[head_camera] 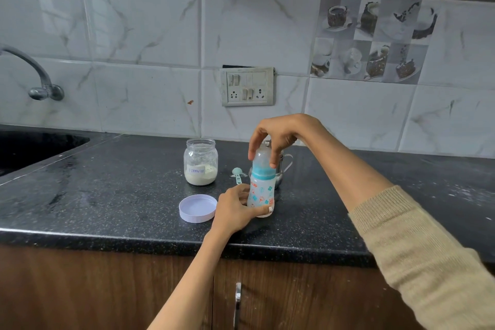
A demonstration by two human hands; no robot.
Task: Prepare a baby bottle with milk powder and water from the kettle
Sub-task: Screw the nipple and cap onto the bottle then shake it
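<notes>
The bottle (262, 190) is clear with a teal collar and orange and teal prints. The lid (197, 208) is pale lilac, the scoop (237, 173) mint. The counter (107, 195) is speckled black; the sleeve (417, 249) beige knit.

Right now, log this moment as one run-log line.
left hand: grips baby bottle base | right hand: on clear cap | formula jar: open | lid: on counter
</notes>
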